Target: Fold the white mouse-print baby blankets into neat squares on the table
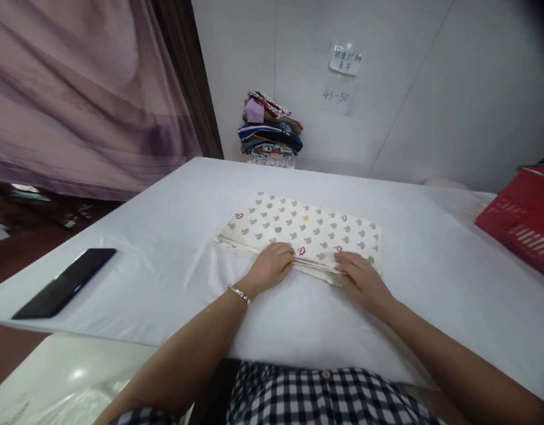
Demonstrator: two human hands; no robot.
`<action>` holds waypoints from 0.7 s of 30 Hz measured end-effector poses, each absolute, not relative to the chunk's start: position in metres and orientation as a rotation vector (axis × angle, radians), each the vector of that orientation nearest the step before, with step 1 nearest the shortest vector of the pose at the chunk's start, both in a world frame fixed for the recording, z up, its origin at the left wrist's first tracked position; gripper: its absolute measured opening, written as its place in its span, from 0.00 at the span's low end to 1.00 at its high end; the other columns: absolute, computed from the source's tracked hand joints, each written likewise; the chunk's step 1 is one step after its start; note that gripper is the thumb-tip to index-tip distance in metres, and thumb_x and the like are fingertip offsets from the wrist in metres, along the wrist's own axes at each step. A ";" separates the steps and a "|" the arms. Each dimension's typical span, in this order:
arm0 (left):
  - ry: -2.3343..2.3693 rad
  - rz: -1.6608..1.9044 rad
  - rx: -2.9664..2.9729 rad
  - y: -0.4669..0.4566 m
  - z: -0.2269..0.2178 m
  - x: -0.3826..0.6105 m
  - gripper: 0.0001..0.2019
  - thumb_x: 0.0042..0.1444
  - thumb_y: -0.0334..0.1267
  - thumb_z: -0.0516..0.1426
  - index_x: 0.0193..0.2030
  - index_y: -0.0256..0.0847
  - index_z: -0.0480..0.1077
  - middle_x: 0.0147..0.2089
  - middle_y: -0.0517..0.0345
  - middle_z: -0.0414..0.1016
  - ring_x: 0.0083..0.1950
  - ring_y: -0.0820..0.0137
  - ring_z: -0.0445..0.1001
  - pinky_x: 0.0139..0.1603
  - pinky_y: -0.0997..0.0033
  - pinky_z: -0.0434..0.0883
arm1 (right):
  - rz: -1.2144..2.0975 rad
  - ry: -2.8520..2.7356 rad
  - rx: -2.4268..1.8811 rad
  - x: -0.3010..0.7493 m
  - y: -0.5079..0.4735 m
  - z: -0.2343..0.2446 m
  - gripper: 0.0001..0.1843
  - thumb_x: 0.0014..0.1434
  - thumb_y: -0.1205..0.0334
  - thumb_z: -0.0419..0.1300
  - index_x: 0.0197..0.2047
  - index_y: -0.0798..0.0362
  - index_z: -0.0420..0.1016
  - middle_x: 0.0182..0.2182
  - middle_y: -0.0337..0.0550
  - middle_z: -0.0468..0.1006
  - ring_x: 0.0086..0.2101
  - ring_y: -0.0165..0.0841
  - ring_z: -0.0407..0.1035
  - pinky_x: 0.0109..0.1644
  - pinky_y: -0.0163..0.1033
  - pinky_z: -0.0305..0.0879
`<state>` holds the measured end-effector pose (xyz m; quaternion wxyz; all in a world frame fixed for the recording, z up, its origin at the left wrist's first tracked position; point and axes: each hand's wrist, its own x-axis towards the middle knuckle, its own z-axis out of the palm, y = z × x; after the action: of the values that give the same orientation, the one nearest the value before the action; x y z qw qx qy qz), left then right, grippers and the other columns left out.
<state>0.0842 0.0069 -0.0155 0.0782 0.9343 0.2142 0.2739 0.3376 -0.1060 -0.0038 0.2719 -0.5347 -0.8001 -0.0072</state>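
A folded cream cloth [293, 227] with small grey, red, green and yellow mushroom-like prints lies flat in the middle of the white-covered table [156, 236]. Its layers show along the near edge, where a strip hangs slightly below the rest. My left hand [272, 264], with a silver bracelet at the wrist, has its fingers curled over that near edge, left of the middle. Toward the right corner, my right hand [362, 280] pinches the same edge, fingers on top and the thumb hidden. Both hands are closed on the cloth.
A dark phone-like slab [65, 283] lies at the table's left edge. A red plastic basket [522, 218] stands at the far right. Behind the table is a stack of folded fabrics [272, 130] against the wall. A pink curtain [90, 88] hangs at the left.
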 end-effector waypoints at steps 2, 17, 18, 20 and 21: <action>0.632 0.832 2.796 0.007 -0.016 0.084 0.07 0.58 0.30 0.48 0.32 0.40 0.66 0.41 0.56 0.71 0.46 0.70 0.67 0.49 0.64 0.65 | 0.001 -2.147 -1.463 0.337 -0.105 -0.006 0.09 0.61 0.65 0.50 0.38 0.51 0.71 0.50 0.49 0.70 0.51 0.40 0.63 0.52 0.50 0.64; 0.591 0.771 3.015 0.003 -0.018 0.094 0.07 0.60 0.32 0.49 0.36 0.39 0.68 0.49 0.53 0.70 0.52 0.67 0.64 0.50 0.63 0.64 | 0.226 -2.000 -1.571 0.333 -0.098 -0.012 0.09 0.62 0.64 0.47 0.32 0.51 0.65 0.51 0.46 0.69 0.53 0.35 0.62 0.53 0.46 0.63; 0.570 0.766 3.058 0.003 -0.018 0.096 0.08 0.61 0.31 0.48 0.35 0.38 0.68 0.50 0.52 0.69 0.53 0.66 0.64 0.50 0.63 0.64 | 0.214 -2.009 -1.559 0.332 -0.098 -0.011 0.09 0.62 0.64 0.47 0.32 0.51 0.65 0.50 0.46 0.69 0.53 0.36 0.62 0.53 0.46 0.64; 0.512 0.733 3.135 0.001 -0.018 0.101 0.09 0.61 0.30 0.47 0.33 0.37 0.67 0.48 0.51 0.70 0.52 0.65 0.64 0.50 0.62 0.63 | 0.187 -2.032 -1.543 0.332 -0.097 -0.010 0.09 0.62 0.65 0.47 0.32 0.51 0.66 0.50 0.46 0.70 0.53 0.36 0.63 0.52 0.46 0.64; 0.485 0.713 3.161 0.001 -0.017 0.103 0.09 0.61 0.30 0.47 0.33 0.37 0.67 0.47 0.50 0.70 0.51 0.65 0.64 0.50 0.62 0.64 | 0.176 -2.043 -1.542 0.332 -0.097 -0.009 0.09 0.62 0.65 0.47 0.32 0.51 0.66 0.50 0.46 0.70 0.52 0.36 0.63 0.52 0.46 0.64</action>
<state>0.1033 0.0008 -0.0172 -0.0674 0.9625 0.1478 0.2172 0.3322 -0.0974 -0.0091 0.2841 -0.5761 -0.7636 0.0657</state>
